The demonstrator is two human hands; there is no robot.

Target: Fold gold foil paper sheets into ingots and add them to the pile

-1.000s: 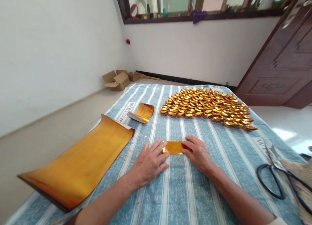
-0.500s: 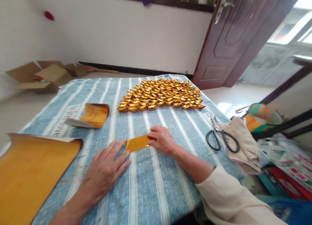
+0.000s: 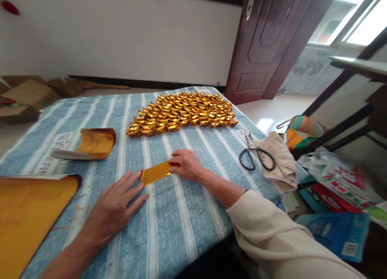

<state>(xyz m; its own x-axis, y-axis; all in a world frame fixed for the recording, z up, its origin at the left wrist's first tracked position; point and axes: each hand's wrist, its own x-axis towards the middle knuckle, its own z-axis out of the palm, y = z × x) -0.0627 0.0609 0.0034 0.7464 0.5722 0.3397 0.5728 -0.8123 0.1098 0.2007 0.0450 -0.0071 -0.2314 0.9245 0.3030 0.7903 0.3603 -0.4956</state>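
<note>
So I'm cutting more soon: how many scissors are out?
1. The scissors lie on the striped cloth at its right edge, beside a beige towel. Others may be hidden.

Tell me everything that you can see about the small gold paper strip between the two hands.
The gold paper strip is a small, shiny foil-like rectangle, seemingly folded flat. It lies slightly slanted on the blue striped cloth. The right hand presses its right end with the fingers; the left hand lies flat, fingertips at its left end.

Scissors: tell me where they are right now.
In the head view, the scissors lie right of the right hand, on the striped cloth, beside the beige towel.
</note>
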